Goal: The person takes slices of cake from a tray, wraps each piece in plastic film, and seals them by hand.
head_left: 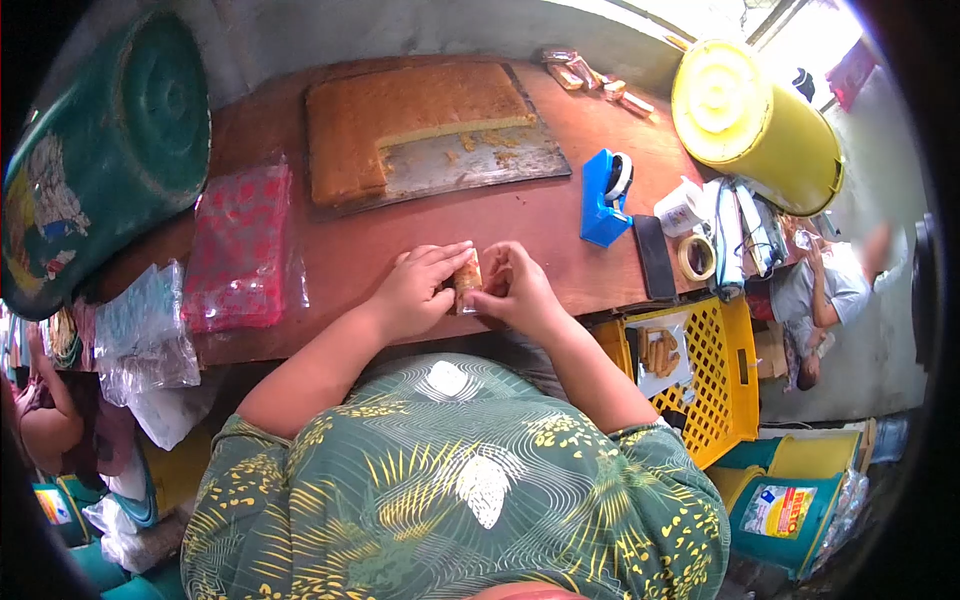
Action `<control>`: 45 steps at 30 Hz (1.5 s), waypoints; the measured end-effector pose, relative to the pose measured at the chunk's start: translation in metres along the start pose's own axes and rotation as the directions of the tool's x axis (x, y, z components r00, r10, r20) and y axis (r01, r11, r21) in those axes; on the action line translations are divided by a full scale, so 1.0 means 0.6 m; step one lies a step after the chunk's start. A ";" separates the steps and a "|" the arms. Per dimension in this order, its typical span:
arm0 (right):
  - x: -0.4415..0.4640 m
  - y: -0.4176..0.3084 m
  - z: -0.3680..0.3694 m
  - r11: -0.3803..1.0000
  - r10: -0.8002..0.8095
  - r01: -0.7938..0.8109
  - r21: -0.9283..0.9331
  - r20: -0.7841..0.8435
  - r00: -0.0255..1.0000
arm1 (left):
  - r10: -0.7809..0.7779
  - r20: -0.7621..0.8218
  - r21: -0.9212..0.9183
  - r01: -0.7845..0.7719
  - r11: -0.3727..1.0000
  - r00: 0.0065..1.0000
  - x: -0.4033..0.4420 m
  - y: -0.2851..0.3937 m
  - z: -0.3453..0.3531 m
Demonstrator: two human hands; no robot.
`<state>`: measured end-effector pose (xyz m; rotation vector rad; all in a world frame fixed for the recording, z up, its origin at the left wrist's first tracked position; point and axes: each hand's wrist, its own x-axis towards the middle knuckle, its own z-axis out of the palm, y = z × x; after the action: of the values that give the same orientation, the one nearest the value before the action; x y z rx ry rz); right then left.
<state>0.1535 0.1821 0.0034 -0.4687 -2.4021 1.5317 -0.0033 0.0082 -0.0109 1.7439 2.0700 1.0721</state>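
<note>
A small piece of cake in clear plastic wrap point(467, 284) lies on the brown table in front of me. My left hand point(425, 285) rests on its left side, fingers laid over the top. With thumb and curled fingers, my right hand point(515, 288) grips the wrap on the right side. Beyond the hands, a large brown sheet cake point(420, 100) sits on a dark tray point(470, 168), whose front right part is bare except for crumbs. Several wrapped pieces point(570, 72) lie at the back. A blue tape dispenser point(600, 205) stands to the right.
Red-printed plastic bags point(240, 250) and clear bags point(145, 325) lie left, near a green drum point(150, 110). At right are a yellow bucket point(755, 125), a dark phone-like slab point(654, 258), a tape roll point(696, 258) and a yellow crate point(735, 360). Other people are at both sides.
</note>
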 end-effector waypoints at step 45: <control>0.015 -0.032 -0.070 0.891 -0.035 0.102 -0.441 0.158 0.987 | 0.238 -0.347 -0.114 -0.293 0.949 0.907 -0.022 0.017 -0.004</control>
<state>0.1584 0.2129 0.0389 -0.3598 -2.8616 1.0009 0.0065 -0.0049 -0.0061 1.9094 1.8781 1.6695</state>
